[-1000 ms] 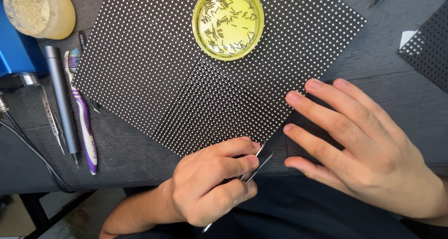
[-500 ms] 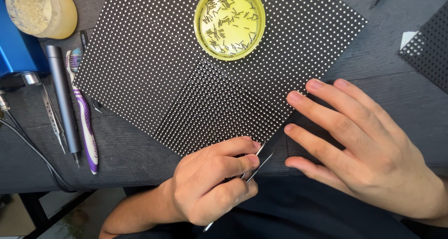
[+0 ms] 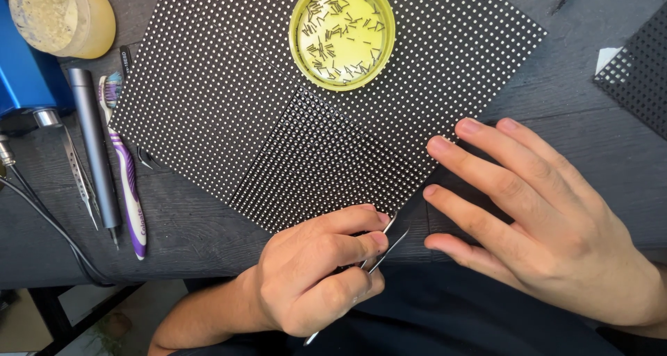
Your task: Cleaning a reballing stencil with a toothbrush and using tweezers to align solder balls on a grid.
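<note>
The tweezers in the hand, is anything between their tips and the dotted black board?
Nothing visible. The left hand holds the tweezers with their tips right at the near corner of the dotted black board. The right hand lies flat beside it, off to the side.

A yellow lid (image 3: 342, 33) filled with small dark pins is seen resting at the top, while a purple-and-white toothbrush (image 3: 125, 172), a grey pen-shaped tool (image 3: 94, 147) and a spare pair of tweezers (image 3: 78, 179) are laid side by side at the left of the dark wooden table (image 3: 194, 224).
</note>
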